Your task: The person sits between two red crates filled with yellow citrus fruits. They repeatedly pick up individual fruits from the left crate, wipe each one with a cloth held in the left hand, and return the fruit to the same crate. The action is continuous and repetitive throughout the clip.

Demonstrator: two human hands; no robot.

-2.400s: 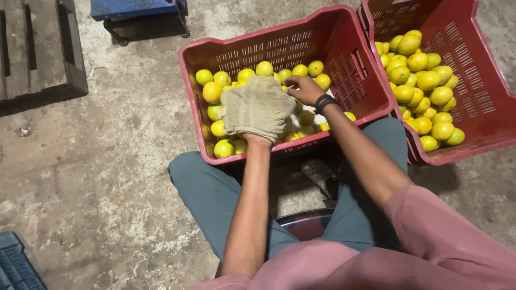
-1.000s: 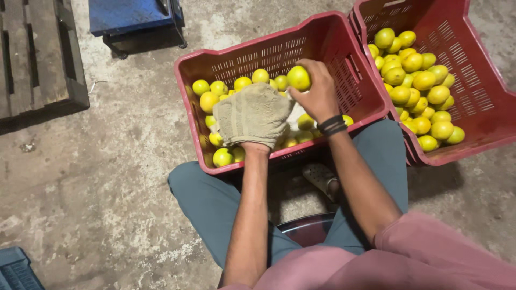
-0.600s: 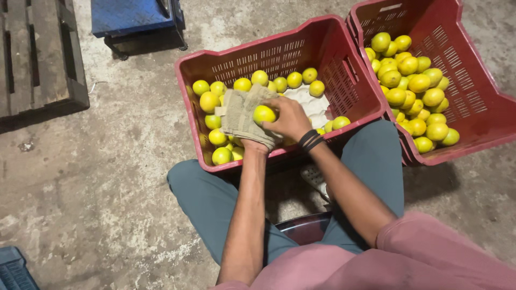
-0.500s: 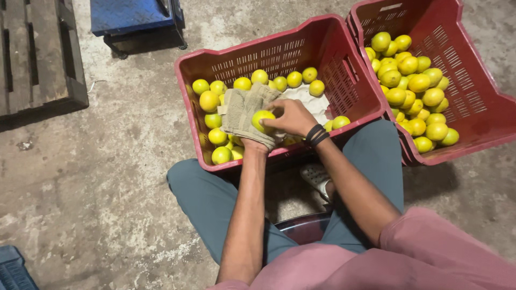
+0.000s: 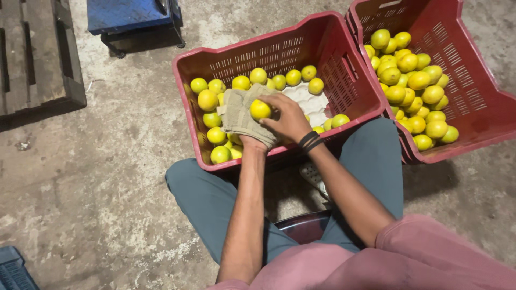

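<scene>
A round yellow fruit [image 5: 260, 109] is held over the near red crate [image 5: 344, 88], pressed between the two hands. It lies directly against the cloth [image 5: 239, 115] that is draped over the left hand [image 5: 248, 124], and the right hand [image 5: 287, 117] comes at it from the right, so both hands are equally close and the fruit sits between them. The fruit is nearly a ball, so no long axis can be made out. Its skin is bright yellow, smooth and slightly glossy.

The fingers [image 5: 275, 101] of the right hand are closed around the fruit's right side and top. The fingers of the left hand are hidden under the cloth; they appear cupped against the fruit, but their exact state cannot be told.

More yellow and greenish fruits [image 5: 252, 80] are spread in the crate on a pale moulded tray [image 5: 309, 102], which shows bare on the right. A second red crate [image 5: 473, 102], heaped with the same fruit, stands just beside it. Both rest on a rough concrete floor [image 5: 107, 177], with a wooden pallet [image 5: 37, 53] and a blue stand [image 5: 129, 16] further off.
</scene>
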